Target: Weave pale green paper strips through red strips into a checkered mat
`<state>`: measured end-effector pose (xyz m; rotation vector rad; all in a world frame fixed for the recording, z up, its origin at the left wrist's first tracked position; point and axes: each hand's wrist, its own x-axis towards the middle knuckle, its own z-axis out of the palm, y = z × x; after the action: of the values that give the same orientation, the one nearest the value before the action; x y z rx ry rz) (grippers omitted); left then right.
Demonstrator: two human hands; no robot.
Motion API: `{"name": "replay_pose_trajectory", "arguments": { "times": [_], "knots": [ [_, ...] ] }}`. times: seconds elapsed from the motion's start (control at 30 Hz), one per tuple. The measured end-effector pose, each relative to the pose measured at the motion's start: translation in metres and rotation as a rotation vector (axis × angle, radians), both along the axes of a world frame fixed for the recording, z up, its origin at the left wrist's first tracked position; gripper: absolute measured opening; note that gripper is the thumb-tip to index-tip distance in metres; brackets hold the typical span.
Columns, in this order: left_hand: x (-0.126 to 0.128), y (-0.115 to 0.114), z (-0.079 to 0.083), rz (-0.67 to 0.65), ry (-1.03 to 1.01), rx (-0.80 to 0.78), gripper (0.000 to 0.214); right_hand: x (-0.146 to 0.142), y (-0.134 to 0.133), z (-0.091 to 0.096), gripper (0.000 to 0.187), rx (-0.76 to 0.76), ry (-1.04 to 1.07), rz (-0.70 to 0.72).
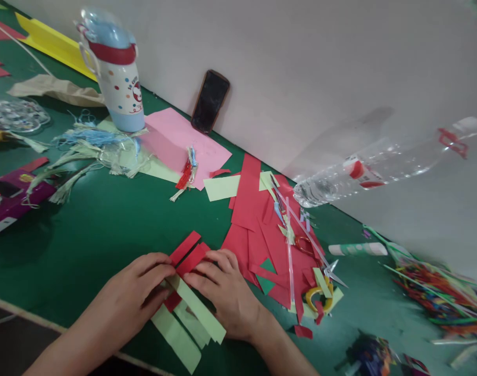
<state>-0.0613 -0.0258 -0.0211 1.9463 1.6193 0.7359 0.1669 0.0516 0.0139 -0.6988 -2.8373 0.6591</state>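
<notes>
Red paper strips (189, 251) cross pale green paper strips (202, 308) near the table's front edge, woven over and under. My left hand (146, 282) presses on the left side of this weave, its fingers curled round the strip edges. On the right side, my right hand (222, 287) has its fingers bent over the red strips and the top green strip. Both thumbs are mostly hidden. Just right of my right hand lies a heap of red paper pieces (257, 245), with yellow-handled scissors (318, 297) on it.
A patterned drinking bottle (123, 89) and a phone (210, 101) stand along the wall. A clear plastic bottle (363, 172) leans right of the paper heap. Tassels (101, 143), pink paper (175, 136), a glue stick (358, 249) and colourful bundled strands (438, 292) lie about the green table (116, 219).
</notes>
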Motion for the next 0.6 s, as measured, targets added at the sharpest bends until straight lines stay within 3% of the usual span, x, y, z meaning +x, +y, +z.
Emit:
{"name": "replay_pose_trajectory", "arguments": {
  "times": [0.4,0.6],
  "knots": [
    [0.005,0.006,0.007,0.016,0.022,0.023,0.024,-0.004,0.0,0.01,0.038,-0.013,0.048,-0.019],
    [0.005,0.007,0.012,0.105,0.047,-0.015,0.029,-0.003,-0.005,0.006,0.034,0.017,0.146,-0.01]
  ]
}}
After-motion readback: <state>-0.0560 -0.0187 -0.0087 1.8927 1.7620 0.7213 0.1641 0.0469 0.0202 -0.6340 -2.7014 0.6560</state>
